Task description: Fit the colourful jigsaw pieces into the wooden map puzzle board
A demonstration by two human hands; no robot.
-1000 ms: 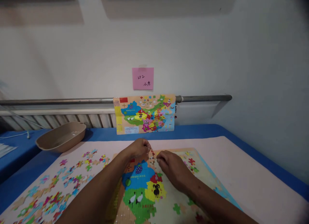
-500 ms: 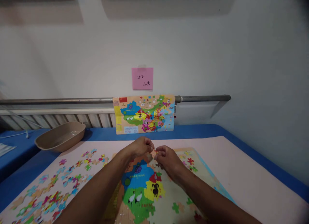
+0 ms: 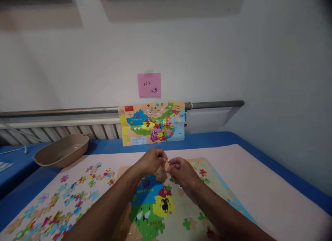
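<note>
A map puzzle board [image 3: 220,189] lies on the pink mat, partly filled with blue, green, yellow and red regions at its left. My left hand [image 3: 151,160] and my right hand [image 3: 181,170] meet just above the board's upper part, fingertips pinched together on a small orange-red puzzle piece [image 3: 167,162] between them. Both hands are closed in a pinch. Many loose coloured pieces [image 3: 64,203] lie scattered on the mat to the left of the board.
A reference map picture [image 3: 151,123] leans against the wall pipe, under a pink sticky note [image 3: 149,85]. A beige oval basin [image 3: 61,151] stands at the back left on the blue table cover [image 3: 215,139]. The pink mat [image 3: 269,196] extends right of the board.
My two hands have come together and lifted slightly off the board, both now pinching the small piece. The view has shifted a little to the right.
</note>
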